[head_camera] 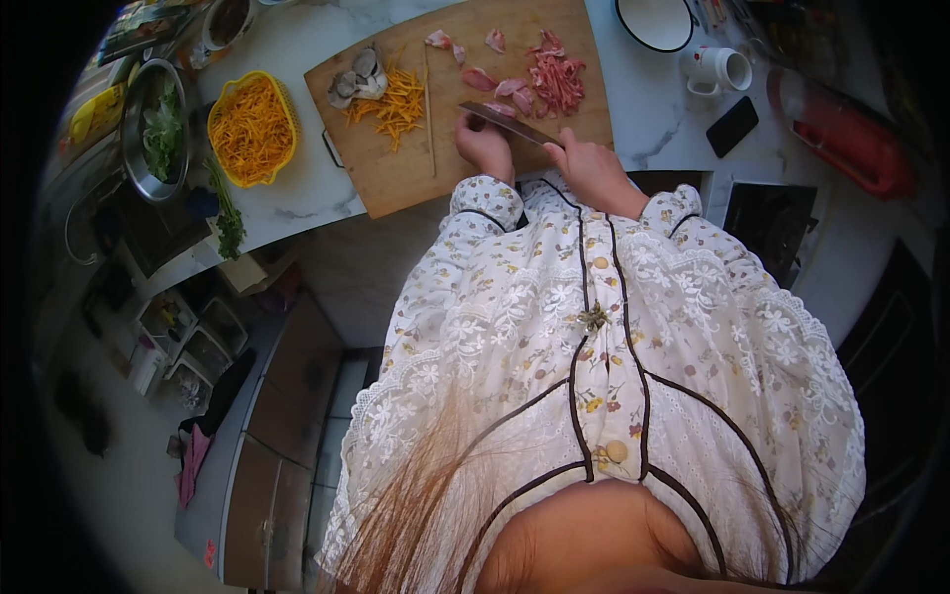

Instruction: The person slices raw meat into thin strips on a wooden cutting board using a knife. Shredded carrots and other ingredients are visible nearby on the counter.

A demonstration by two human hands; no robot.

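Note:
My right hand (594,172) grips the handle of a kitchen knife (512,125), whose blade points left over the wooden cutting board (460,178). Beside the blade's tip is my left hand (484,148), its fingers curled and partly hidden; whether it holds anything cannot be seen. Sliced raw meat (512,89) lies just beyond the blade, with a heap of thin meat strips (558,78) to its right. On the board's left are orange shreds (397,104), grey-white mushroom-like pieces (360,78) and a thin wooden stick (430,111).
Left of the board stand a yellow plastic basket of orange shreds (254,130) and a metal bowl (180,160) with leafy greens. Green herbs (228,215) overhang the counter edge. At right are a white enamel bowl (654,22), a mug (716,70) and a black phone (732,126).

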